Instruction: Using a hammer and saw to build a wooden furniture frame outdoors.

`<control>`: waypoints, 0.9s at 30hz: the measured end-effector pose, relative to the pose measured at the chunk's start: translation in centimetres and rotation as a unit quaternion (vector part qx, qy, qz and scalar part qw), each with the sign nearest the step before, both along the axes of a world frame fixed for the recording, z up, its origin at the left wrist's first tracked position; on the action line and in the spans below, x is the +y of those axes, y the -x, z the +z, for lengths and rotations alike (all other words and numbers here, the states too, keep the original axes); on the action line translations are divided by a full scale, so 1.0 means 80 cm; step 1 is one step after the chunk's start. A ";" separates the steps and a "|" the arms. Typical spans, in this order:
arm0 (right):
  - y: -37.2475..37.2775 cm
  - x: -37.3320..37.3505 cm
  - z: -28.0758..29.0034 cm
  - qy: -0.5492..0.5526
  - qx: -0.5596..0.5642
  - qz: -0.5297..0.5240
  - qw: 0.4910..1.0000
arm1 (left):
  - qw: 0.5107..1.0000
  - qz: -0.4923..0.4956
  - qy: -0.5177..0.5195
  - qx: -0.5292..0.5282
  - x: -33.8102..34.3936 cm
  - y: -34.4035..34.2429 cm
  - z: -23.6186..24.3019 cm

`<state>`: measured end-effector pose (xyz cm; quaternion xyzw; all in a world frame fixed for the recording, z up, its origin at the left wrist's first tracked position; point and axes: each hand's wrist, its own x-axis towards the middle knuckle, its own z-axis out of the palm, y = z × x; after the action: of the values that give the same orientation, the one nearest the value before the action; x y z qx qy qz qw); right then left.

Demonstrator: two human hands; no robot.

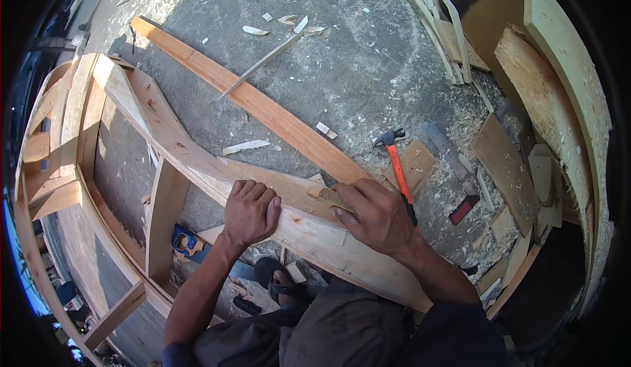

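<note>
The left hand (250, 210) is resting on the curved wooden frame piece (197, 163), with its fingers curled over the near edge and holding nothing else. The right hand (374, 216) is pressing a small wood chip (332, 199) flat against the same piece, the fingers closed narrowly on it. The long axis of the piece is running from upper left to lower right. The chip is lying between both hands, nearer to the right one. A hammer (397, 163) with an orange handle is lying on the floor just beyond the right hand.
</note>
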<state>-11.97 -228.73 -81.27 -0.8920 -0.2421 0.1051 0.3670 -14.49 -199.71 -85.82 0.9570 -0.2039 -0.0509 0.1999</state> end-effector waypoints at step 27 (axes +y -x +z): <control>-0.015 0.051 -0.011 -0.128 0.050 -0.015 0.990 | 1.000 0.007 0.001 -0.014 0.007 0.010 0.000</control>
<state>-10.79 -224.68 -82.11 -0.8350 -0.2217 0.1122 0.4910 -15.27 -199.14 -85.78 0.9588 -0.1999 -0.0356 0.1987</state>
